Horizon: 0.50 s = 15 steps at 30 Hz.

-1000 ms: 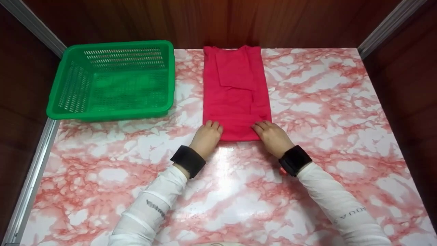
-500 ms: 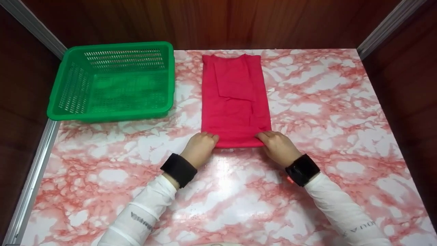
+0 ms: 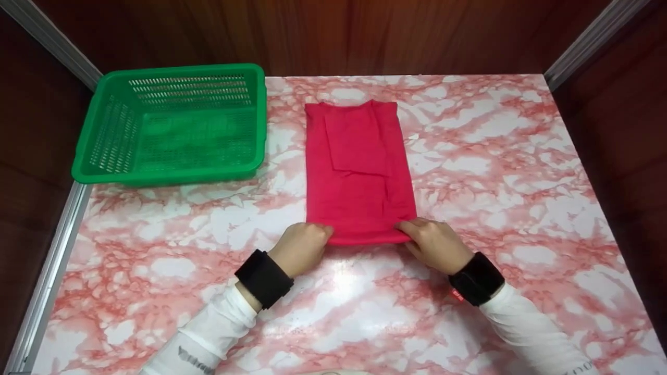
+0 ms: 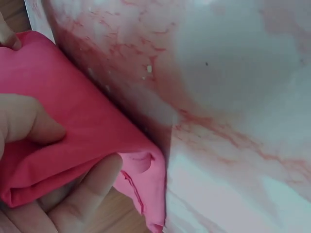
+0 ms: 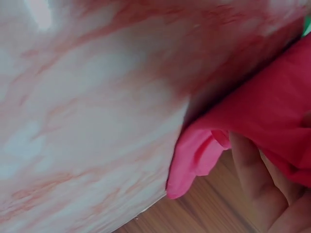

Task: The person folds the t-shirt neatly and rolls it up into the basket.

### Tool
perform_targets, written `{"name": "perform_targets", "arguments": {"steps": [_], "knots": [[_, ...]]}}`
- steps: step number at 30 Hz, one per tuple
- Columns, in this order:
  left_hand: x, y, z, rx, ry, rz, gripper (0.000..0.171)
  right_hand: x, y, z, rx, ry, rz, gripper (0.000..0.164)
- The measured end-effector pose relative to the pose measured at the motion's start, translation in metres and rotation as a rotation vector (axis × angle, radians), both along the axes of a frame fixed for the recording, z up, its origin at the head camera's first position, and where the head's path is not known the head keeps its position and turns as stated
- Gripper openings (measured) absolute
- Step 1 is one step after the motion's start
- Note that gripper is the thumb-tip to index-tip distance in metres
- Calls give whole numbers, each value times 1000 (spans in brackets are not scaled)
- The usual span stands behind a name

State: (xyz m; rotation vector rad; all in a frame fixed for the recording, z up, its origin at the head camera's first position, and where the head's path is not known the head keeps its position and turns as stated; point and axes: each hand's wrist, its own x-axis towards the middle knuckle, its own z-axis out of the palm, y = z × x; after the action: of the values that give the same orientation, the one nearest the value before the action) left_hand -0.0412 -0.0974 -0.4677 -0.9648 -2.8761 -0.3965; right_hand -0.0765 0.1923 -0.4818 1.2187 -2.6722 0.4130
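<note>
A folded red shirt (image 3: pixel 359 200) lies lengthwise in the middle of the table, a squarish flap on top of it. My left hand (image 3: pixel 299 247) pinches its near left corner, my right hand (image 3: pixel 437 245) the near right corner. The near edge is slightly raised between them. In the left wrist view, digits of the left hand (image 4: pixel 53 160) press the cloth (image 4: pixel 73 102) from above and below. Part of the right hand (image 5: pixel 265 184) shows under the cloth (image 5: pixel 262 107) in the right wrist view; its upper side is mostly cut off.
A green plastic basket (image 3: pixel 198 172) with slotted sides stands at the back left of the pink-and-white marbled table (image 3: pixel 521 208). Brown wood-look panels (image 3: pixel 333 36) rise behind and at both sides, with metal strips at the corners.
Both hands have moved toward the person, drawing the shirt along the table with them. Its far edge has come away from the back panel. The basket stays put.
</note>
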Motion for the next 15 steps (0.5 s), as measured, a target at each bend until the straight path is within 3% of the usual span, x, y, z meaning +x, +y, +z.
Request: {"name": "perform_targets", "arguments": {"steps": [1,8,15], "knots": [[1,-2,-1,12,-7,-21,10,2,0,1,0,-14,9,28],[14,3,3,-11,-67,7,9,12,3,11,36,-161,62,22],[17,-3,10,38,-225,-80,6,15,5,23,63,-346,92,10]]}}
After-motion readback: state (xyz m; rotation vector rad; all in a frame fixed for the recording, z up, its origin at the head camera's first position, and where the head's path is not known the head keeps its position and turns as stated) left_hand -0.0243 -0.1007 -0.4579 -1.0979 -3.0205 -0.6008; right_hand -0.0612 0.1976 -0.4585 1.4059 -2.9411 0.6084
